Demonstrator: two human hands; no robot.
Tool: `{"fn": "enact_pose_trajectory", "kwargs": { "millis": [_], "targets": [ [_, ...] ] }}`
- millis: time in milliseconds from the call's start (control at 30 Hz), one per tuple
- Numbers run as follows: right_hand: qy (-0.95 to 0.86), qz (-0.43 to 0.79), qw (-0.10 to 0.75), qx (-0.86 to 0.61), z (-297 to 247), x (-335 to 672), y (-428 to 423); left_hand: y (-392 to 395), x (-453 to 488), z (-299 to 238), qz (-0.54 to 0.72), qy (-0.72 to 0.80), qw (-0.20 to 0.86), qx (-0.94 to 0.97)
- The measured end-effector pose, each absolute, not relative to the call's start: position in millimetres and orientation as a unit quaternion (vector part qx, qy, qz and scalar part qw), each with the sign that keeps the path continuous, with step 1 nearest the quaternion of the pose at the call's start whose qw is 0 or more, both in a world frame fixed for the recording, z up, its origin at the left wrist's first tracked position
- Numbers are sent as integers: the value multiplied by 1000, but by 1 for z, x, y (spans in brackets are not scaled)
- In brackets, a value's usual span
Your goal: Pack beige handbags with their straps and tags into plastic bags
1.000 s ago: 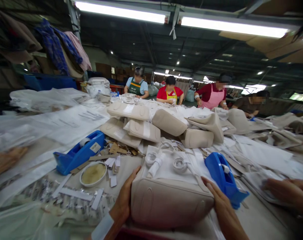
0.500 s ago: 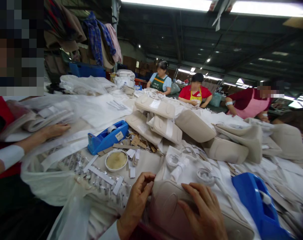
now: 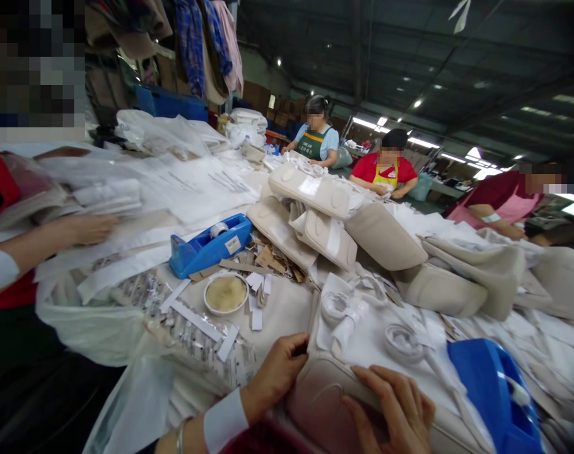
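Observation:
A beige handbag (image 3: pixel 321 398) lies right in front of me, its front panel marked by a curved raised line. My left hand (image 3: pixel 278 372) has its fingers bent and closed at the bag's upper left edge. On the front panel and top seam rests my right hand (image 3: pixel 395 408), thumb apart from the stretched fingers. Just beyond the seam, a coiled, wrapped strap (image 3: pixel 335 307) and a second coiled strap (image 3: pixel 403 340) lie on white wrapping sheet (image 3: pixel 369 325).
Left of the bag are a tub of yellowish paste (image 3: pixel 226 294), paper tags (image 3: pixel 256 302) and a blue tape dispenser (image 3: pixel 211 244). Another blue dispenser (image 3: pixel 492 391) stands right. Beige bags (image 3: pixel 310 189) are piled ahead. A co-worker's hand (image 3: pixel 91 228) is at left; several people work beyond.
The view has shifted, so most things sit slightly further right. Both my hands stay at the bag, little changed. The co-worker's arm at left has moved a little leftward.

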State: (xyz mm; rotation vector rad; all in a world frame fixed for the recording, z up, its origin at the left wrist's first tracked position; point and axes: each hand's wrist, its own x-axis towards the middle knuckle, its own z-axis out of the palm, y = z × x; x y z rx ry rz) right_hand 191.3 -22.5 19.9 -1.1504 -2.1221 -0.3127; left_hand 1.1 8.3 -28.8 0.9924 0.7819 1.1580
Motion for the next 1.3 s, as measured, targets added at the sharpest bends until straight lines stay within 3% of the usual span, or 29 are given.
{"fn": "enact_pose_trajectory", "kwargs": {
  "millis": [167, 300, 433, 633, 900, 1067, 1300],
  "targets": [
    [-818, -120, 355, -437, 17, 192, -23, 21, -1, -36, 521, 376, 609, 466],
    [-818, -119, 358, -434, 17, 193, -24, 27, -12, -19, 534, 413, 404, 617],
    [-818, -117, 364, -431, 17, 192, -26, 41, -24, 6, 442, 309, 255, 802],
    [-818, -102, 376, -423, 18, 192, -25, 66, -24, 15, 391, 228, 339, 825],
    [-827, -91, 373, -412, 22, 190, -20, 66, -28, 12, 405, 250, 414, 776],
    [-817, -74, 384, -423, 25, 186, -20, 59, -39, 24, 369, 228, 536, 724],
    [-823, -67, 388, -409, 28, 188, -22, 55, -21, 9, 442, 293, 590, 609]
  ]
}}
